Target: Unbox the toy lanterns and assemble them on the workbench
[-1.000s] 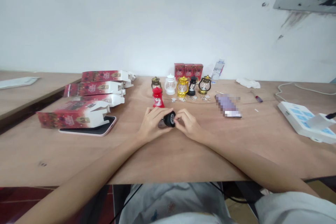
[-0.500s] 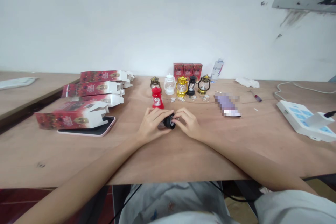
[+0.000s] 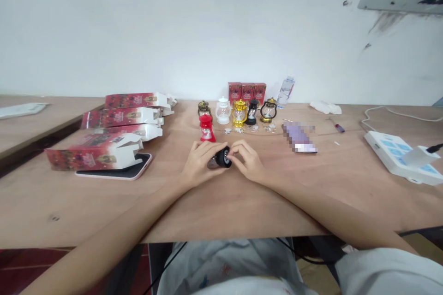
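Observation:
My left hand (image 3: 200, 161) is wrapped round a small black lantern (image 3: 224, 156), tipped on its side with its base facing right. My right hand (image 3: 247, 160) is closed in a pinch at that base, its fingertips touching the underside. Whatever they pinch there is too small to make out. Just beyond my left hand a red lantern (image 3: 206, 129) stands upright. Behind it, in a row, are a bronze lantern (image 3: 204, 108), a white lantern (image 3: 223, 111), a gold lantern (image 3: 239, 114), a black lantern (image 3: 252, 113) and a black-and-gold lantern (image 3: 269, 111).
Small whitish pieces (image 3: 238, 130) lie before the row. Opened red boxes (image 3: 85, 152) lie at left, one over a phone (image 3: 138, 168). Upright red boxes (image 3: 247, 90) and a bottle (image 3: 286, 91) stand behind. To the right are a pixelated object (image 3: 298, 137), a screwdriver (image 3: 338, 126) and a power strip (image 3: 398, 154).
The black lantern has turned slightly in my left hand, so more of its clear body shows. My right fingertips stay at its base. Nothing else has visibly moved.

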A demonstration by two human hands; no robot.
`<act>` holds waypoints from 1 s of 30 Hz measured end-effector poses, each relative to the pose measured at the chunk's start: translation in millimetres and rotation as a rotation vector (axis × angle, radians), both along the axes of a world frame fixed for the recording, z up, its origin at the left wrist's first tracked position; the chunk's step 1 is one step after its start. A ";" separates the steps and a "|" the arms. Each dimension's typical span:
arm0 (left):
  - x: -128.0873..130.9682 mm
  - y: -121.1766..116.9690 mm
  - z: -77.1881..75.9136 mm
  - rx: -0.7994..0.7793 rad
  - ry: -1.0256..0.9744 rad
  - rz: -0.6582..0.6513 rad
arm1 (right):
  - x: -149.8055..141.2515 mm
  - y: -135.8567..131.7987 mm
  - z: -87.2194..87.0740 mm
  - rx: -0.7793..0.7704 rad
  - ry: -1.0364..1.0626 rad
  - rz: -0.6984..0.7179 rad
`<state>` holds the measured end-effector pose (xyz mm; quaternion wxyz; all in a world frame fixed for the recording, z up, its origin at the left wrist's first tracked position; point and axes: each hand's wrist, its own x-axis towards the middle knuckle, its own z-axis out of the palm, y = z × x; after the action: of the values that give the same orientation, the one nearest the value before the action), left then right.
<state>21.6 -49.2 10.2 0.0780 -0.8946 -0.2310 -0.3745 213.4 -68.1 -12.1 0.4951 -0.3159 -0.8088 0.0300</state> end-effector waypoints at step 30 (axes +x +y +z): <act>4.4 -0.2 -0.8 0.063 -0.004 0.045 | 0.2 -1.3 -3.6 0.192 -0.056 -0.094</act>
<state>26.0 -49.4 9.4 0.1142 -0.8856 -0.2393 -0.3814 213.6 -69.4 -15.7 0.5010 -0.3055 -0.8058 -0.0796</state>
